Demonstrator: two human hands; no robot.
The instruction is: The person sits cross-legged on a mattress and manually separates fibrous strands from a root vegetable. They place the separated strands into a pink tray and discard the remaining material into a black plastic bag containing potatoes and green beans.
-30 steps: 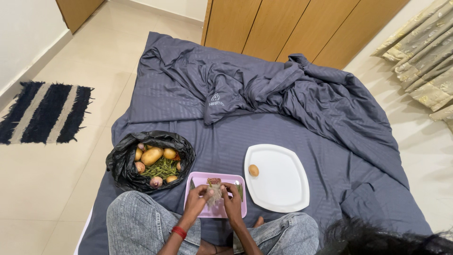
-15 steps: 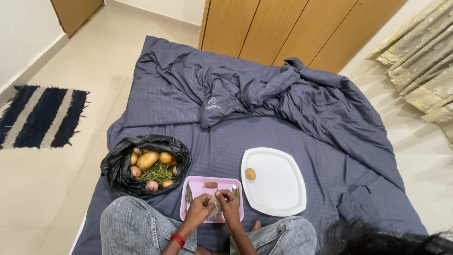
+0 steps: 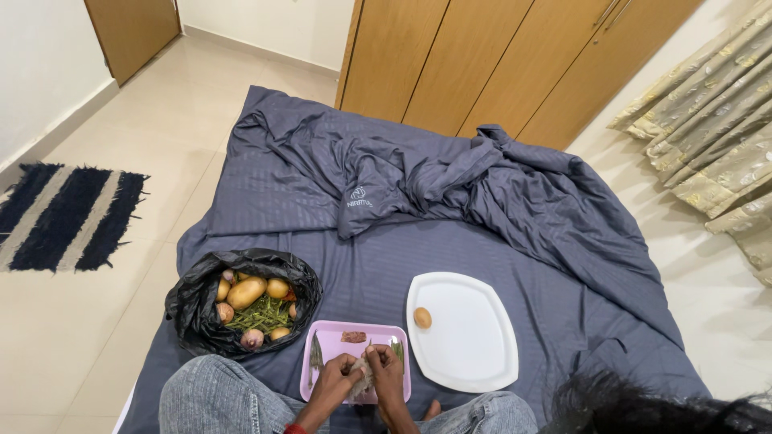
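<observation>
My left hand (image 3: 333, 379) and my right hand (image 3: 387, 373) meet over a pink tray (image 3: 323, 331) in front of my knees. Together they grip a small pale vegetable (image 3: 361, 378); what kind it is I cannot tell. A brown scrap (image 3: 353, 337) lies at the tray's far side, and a thin greyish piece (image 3: 315, 359) lies along its left side. Right of the tray is a white plate (image 3: 470, 358) with one small round brown vegetable (image 3: 422, 318) on it. To the left stands an open black bag (image 3: 191, 312) with potatoes (image 3: 246, 292), onions and green beans (image 3: 261, 314).
Everything sits on a mattress under a grey sheet (image 3: 378, 257), with a rumpled grey blanket (image 3: 482, 181) at the back. Wooden wardrobe doors (image 3: 482, 56) stand behind. A striped rug (image 3: 68, 213) lies on the tiled floor at left, and curtains (image 3: 716, 137) hang at right.
The view has tilted up, so tray, plate and bag sit lower in the picture. Both hands stay together on the pale vegetable over the tray.
</observation>
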